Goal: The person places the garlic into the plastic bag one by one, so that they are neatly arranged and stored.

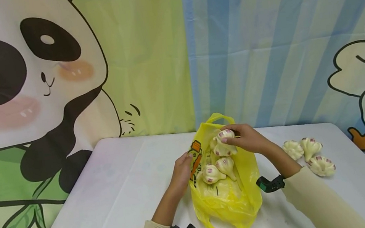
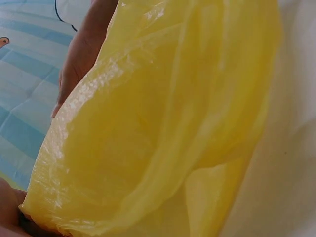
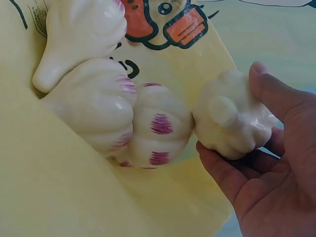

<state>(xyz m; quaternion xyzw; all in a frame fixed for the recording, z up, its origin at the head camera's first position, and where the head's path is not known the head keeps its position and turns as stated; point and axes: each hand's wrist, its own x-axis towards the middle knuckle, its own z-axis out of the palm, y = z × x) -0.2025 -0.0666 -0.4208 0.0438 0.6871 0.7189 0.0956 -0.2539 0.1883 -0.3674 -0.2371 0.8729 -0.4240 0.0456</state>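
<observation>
A yellow plastic bag [image 1: 249, 197] lies on the table with its mouth spread, and several white garlic bulbs [image 1: 212, 174] with purple streaks are in it. My left hand [image 1: 180, 174] grips the bag's left edge, beside the printed cartoon. Over the bag's far part, my right hand [image 1: 249, 138] holds a garlic bulb [image 3: 229, 113] between thumb and fingers. That bulb touches or nearly touches another bulb [image 3: 160, 126] in the bag, as the right wrist view shows. In the left wrist view the bag [image 2: 123, 128] hides most of the scene.
Three more garlic bulbs [image 1: 321, 166] lie close together on the white table [image 1: 126, 183], right of the bag. Behind the table hangs a printed curtain [image 1: 147, 57] with a panda and stripes.
</observation>
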